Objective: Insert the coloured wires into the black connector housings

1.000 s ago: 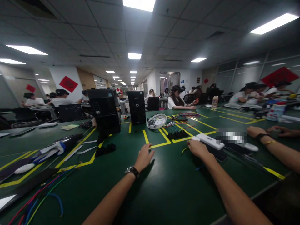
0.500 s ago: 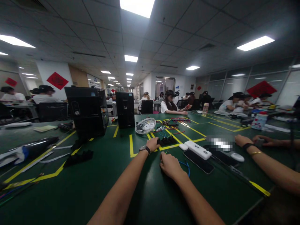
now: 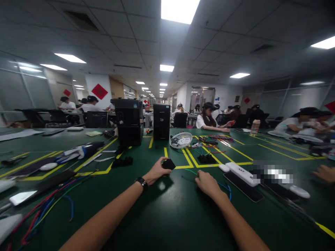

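Note:
Between the thumb and fingers of my left hand [image 3: 157, 170] is a small black block [image 3: 169, 164], held just over the green table [image 3: 162, 216]. To its right, my right hand [image 3: 208, 183] is closed low over the table. A green wire [image 3: 191, 171] sticks out at its fingertips, and a blue wire [image 3: 228, 190] curves out on its far side. More black blocks [image 3: 206, 159] lie in a row beyond my hands, and another group of black blocks [image 3: 122, 162] sits to the left.
Two black computer towers [image 3: 161, 122] stand at the back beside a white basket [image 3: 180, 140]. A white power strip [image 3: 242, 173] and a dark phone [image 3: 243, 188] lie at right. Loose coloured wires [image 3: 49, 202] spread at left. Another person's hand [image 3: 324, 173] rests at the right edge.
My left hand has lifted a black block from the row and brought it left and nearer. My right hand stays low with the wires. The view has turned left.

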A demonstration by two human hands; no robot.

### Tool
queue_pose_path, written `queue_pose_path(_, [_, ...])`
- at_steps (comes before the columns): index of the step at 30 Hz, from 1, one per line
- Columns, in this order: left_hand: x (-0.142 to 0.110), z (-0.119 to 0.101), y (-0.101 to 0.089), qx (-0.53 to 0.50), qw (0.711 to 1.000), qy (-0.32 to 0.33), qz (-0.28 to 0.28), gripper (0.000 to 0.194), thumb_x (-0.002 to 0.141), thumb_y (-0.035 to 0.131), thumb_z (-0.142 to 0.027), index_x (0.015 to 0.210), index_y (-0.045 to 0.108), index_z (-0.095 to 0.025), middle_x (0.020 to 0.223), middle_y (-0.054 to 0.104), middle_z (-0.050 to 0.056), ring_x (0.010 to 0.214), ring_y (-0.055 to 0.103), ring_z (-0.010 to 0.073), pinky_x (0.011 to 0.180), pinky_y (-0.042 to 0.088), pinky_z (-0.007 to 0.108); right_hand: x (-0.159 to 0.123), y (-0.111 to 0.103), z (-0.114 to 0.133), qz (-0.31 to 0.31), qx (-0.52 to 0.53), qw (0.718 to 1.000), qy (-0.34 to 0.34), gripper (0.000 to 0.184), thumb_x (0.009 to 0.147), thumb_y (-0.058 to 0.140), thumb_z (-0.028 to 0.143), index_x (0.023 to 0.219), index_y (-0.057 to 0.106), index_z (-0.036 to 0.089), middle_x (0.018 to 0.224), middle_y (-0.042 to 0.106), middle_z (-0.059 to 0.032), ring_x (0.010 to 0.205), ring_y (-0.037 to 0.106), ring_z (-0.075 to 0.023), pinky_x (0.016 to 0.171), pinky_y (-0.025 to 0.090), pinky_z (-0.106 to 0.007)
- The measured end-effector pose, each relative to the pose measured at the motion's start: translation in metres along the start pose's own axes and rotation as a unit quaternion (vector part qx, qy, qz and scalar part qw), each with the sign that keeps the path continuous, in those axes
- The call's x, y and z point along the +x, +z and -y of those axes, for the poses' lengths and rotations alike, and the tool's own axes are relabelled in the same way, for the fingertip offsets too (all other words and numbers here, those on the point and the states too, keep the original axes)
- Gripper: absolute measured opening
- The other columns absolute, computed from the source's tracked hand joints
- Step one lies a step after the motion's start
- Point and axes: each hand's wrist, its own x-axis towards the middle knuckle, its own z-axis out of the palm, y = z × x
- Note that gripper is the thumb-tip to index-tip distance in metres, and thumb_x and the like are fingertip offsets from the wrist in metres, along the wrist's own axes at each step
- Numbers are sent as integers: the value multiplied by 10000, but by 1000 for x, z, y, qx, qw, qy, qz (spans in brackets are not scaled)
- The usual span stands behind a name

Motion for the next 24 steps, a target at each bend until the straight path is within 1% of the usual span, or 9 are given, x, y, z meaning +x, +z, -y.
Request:
queue_pose_path(2, [-28,-1,-13,-91,995,-21,-19,681,650,745,-162,1235,399,-203,940,611,67,738,628,148,691,508,300,3,4,5,5,36,999,-23,261,878,390,265,947,610,143,949,667,-151,886,634,-244,694,411,-296])
queue_pose_path(4, [-51,-1,-21,-164,985,-22,-42,701,628,762,-121,1221,399,-211,969,606,74,767,649,158,748,518,326,6,7,13,8,72,996,-51,288,894,368,281,876,622,147,891,676,-128,853,634,-222,684,401,-279])
queue_pose_path(7, [-69,-2,-27,-253,964,-26,-78,718,603,772,-66,1197,391,-200,992,598,89,819,671,185,844,509,385,9,8,34,-12,114,989,-91,325,905,326,274,802,610,155,805,669,-84,777,624,-189,645,396,-254])
queue_pose_path(9, [-71,-3,-29,-287,952,-20,-105,711,594,767,-30,1177,391,-189,989,598,93,831,674,192,872,500,396,8,8,56,-52,170,976,-124,317,907,323,311,818,590,164,732,645,-48,705,608,-178,601,394,-244])
queue_pose_path(12, [-69,-4,-32,-307,943,-2,-128,701,586,757,7,1154,399,-195,999,590,85,850,666,185,881,503,398,2,10,93,-112,251,945,-176,310,914,334,389,872,556,177,616,578,2,589,567,-166,540,374,-236])
queue_pose_path(16, [-66,-2,-37,-336,933,9,-128,602,646,724,-38,1132,418,-221,1072,555,81,899,635,198,825,529,481,-12,22,129,-149,260,923,-241,276,932,339,368,919,540,180,615,565,9,571,563,-158,547,359,-233])
queue_pose_path(18, [-65,0,-41,-352,926,4,-139,461,718,657,-78,1103,441,-210,1066,553,83,885,627,195,785,539,500,-20,30,135,-146,252,919,-265,257,937,338,342,931,539,181,656,593,-3,585,579,-158,563,361,-234])
queue_pose_path(21, [-61,2,-45,-377,911,5,-167,265,803,538,-127,1055,482,-188,998,573,80,839,624,174,757,549,454,-28,38,131,-130,250,917,-283,249,942,333,334,950,532,185,691,614,-11,598,593,-160,570,365,-233])
queue_pose_path(24, [-58,1,-46,-390,904,0,-176,197,837,483,-172,1032,507,-186,971,587,82,813,626,172,738,547,420,-32,40,125,-121,253,917,-283,262,947,323,347,951,532,188,678,604,-7,590,589,-159,564,365,-234])
